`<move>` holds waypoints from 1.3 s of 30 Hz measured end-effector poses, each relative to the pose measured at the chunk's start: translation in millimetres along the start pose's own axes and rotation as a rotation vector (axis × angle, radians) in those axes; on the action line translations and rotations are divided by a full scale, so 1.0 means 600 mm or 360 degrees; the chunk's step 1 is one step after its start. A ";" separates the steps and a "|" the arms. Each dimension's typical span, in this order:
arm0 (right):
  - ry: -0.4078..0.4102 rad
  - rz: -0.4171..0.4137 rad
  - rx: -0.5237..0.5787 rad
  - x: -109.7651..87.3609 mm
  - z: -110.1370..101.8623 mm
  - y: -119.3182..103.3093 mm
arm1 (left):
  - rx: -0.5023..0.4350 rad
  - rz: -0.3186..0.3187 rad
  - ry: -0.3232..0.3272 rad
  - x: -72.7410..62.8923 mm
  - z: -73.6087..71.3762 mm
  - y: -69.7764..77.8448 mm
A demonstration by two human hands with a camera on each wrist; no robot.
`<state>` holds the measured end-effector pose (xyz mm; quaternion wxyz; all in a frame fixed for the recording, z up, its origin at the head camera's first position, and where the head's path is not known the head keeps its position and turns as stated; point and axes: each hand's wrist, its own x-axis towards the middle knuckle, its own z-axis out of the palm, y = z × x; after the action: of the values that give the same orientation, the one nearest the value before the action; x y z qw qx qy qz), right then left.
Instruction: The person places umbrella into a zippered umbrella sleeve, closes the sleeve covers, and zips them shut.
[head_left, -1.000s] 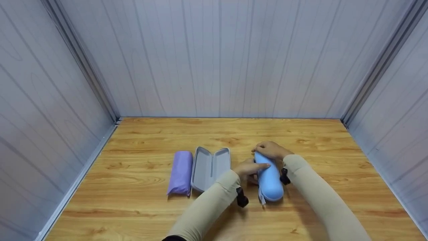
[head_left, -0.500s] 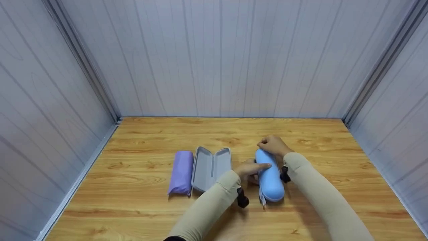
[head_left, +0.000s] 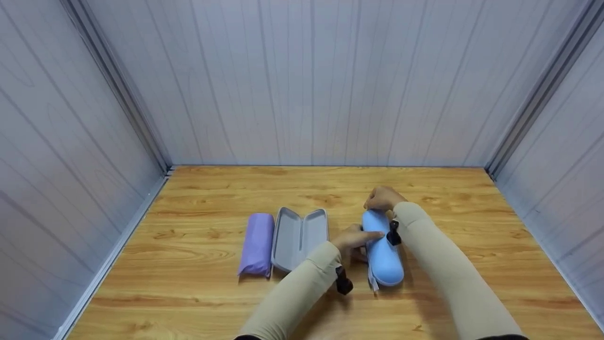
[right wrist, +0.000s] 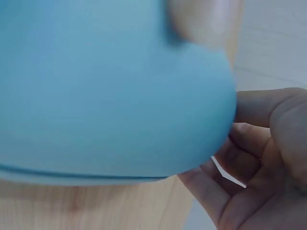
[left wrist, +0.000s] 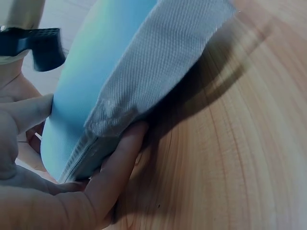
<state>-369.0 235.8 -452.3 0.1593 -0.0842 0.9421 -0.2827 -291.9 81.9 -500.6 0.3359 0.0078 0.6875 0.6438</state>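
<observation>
A light blue zippered glasses case lies lengthwise on the wooden table, its rounded near end toward me. My left hand grips it from the left, thumb across the top and fingers low along the side. In the left wrist view a grey fabric tab sticks out beside the zipper seam. My right hand is at the far end with curled fingers. The right wrist view has its thumb against the rounded end and other fingers by the lower edge; what the fingertips pinch is hidden behind the case.
Left of my left hand an open grey hard case lies with both halves spread, partly covered by my sleeve. A purple soft pouch lies right beside it. Pale panel walls enclose the table at the back and sides.
My right hand has moved from over the top of the blue case to its far end, and its wrist has turned. My left hand keeps its grip, and the case stays nearly in place.
</observation>
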 end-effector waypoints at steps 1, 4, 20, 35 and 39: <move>-0.0017 -0.0017 0.0018 0.000 -0.003 -0.001 | 0.0004 0.0009 0.0000 -0.001 0.000 0.000; -0.0036 -0.0065 0.0067 -0.003 -0.007 -0.004 | -0.0012 0.0021 0.0004 -0.005 0.002 0.000; 0.0163 0.0007 0.0067 0.001 0.015 0.000 | -0.0099 0.0002 0.0075 -0.008 0.004 -0.006; 0.0244 -0.0015 0.0071 -0.005 0.011 0.007 | 0.0039 0.0087 0.0039 -0.007 0.005 -0.003; 0.0220 -0.0021 0.0144 -0.004 0.007 0.016 | 0.0040 0.0086 0.0031 -0.007 0.004 -0.002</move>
<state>-366.0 242.5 -460.4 0.0956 -0.0635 0.9365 -0.3313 -287.0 82.2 -500.0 0.3116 0.0242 0.6983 0.6440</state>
